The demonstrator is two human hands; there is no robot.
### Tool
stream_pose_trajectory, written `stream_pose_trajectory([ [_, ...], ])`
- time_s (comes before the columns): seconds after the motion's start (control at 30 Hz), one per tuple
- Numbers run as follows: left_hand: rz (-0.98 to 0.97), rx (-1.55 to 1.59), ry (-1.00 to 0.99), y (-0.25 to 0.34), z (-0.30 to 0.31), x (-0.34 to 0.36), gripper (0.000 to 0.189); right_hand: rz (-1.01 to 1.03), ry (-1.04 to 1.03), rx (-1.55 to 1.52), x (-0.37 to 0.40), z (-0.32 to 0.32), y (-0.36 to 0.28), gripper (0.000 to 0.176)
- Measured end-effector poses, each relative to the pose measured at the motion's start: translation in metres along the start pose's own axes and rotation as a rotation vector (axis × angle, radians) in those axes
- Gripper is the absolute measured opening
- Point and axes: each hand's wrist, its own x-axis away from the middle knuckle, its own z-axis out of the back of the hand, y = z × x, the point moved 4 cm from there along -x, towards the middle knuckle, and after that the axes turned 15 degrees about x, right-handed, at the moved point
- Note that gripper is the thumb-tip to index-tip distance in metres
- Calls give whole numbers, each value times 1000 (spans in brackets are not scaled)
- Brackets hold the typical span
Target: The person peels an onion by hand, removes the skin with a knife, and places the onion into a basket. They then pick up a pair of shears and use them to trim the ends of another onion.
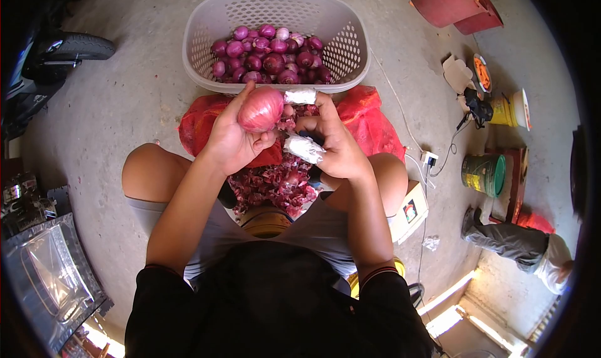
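Note:
A large red onion (261, 109) rests in my left hand (233, 137), held between the thumb and fingers. Close by on the right, my right hand (338, 139) has its thumb and a finger wrapped in silvery foil or tape (303, 149); its fingers are curled, and whatever lies between them is too small to make out. Beyond both hands, a grey perforated basket (278, 1) holds several purple-red onions (273, 62). Below the hands lies a heap of loose onion skins (275, 186), with red mesh sacks (369, 123) on either side of it.
A yellow bucket (266, 223) stands between my legs. To the right are a power outlet (429, 158), a white box (410, 213), a green-lidded bucket (483, 175) and red tubs (447, 2). Another person's legs (510, 240) show at lower right. A wheel (84, 46) is at upper left.

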Motion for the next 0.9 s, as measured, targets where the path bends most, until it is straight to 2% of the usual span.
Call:
stream_pose_trajectory([
  [0.1, -7, 3, 10, 0, 1, -1, 51, 10, 27, -23, 0, 0, -1, 67],
  [0.2, 45, 20, -7, -2, 6, -1, 50, 80, 92, 235, 3, 7, -9, 59],
  [0.3, 45, 14, -33, -2, -2, 2, 49, 353, 245, 252, -2, 4, -12, 51],
  [0.4, 24, 13, -24, -1, 5, 1, 48, 320, 204, 416, 0, 6, -12, 50],
  [0.5, 28, 2, -19, 0, 10, 0, 46, 343, 192, 424, -2, 5, -14, 52],
  [0.6, 32, 16, 1, 0, 8, 1, 44, 307, 166, 449, 0, 8, -12, 44],
  [0.7, 15, -21, 77, -2, 1, 2, 35, 287, 182, 462, 0, 8, -11, 48],
  [0.8, -4, -11, 114, -3, 1, 2, 35, 356, 210, 492, 1, 8, -12, 48],
  [0.9, 13, 2, 131, -3, 0, 3, 35, 337, 194, 487, 1, 8, -15, 47],
])
